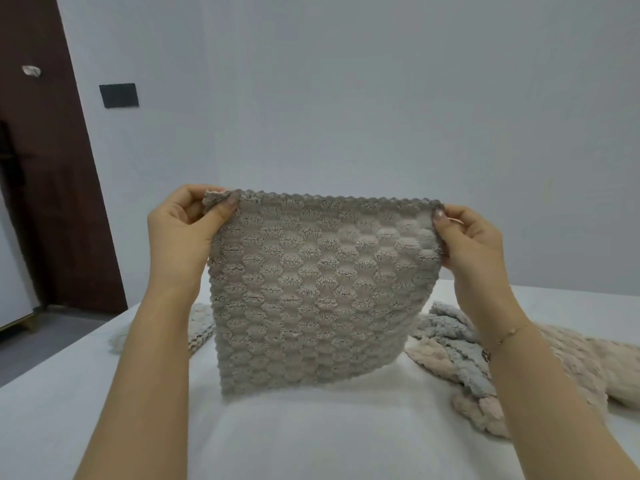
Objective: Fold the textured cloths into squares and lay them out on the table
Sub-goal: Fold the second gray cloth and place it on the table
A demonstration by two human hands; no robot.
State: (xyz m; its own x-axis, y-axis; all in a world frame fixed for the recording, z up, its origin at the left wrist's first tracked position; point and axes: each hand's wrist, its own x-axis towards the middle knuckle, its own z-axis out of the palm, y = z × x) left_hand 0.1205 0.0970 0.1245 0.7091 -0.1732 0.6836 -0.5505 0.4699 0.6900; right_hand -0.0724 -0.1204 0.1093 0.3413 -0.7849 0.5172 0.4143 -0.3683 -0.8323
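A grey textured cloth (308, 292) with a bumpy shell pattern hangs upright in front of me above the white table (294, 438). My left hand (183, 233) pinches its top left corner. My right hand (474, 244) pinches its top right corner. The cloth's lower edge hangs near the table top; I cannot tell whether it touches. To the right lies a crumpled heap of cloths, a blue-grey one (446, 327) and a beige one (571, 362). A whitish cloth (201, 323) lies behind my left forearm, partly hidden.
A pale wall stands behind the table. A dark brown door (45, 168) and a black wall plate (118, 95) are at the left. The table's left edge runs diagonally, with grey floor (41, 344) beyond it.
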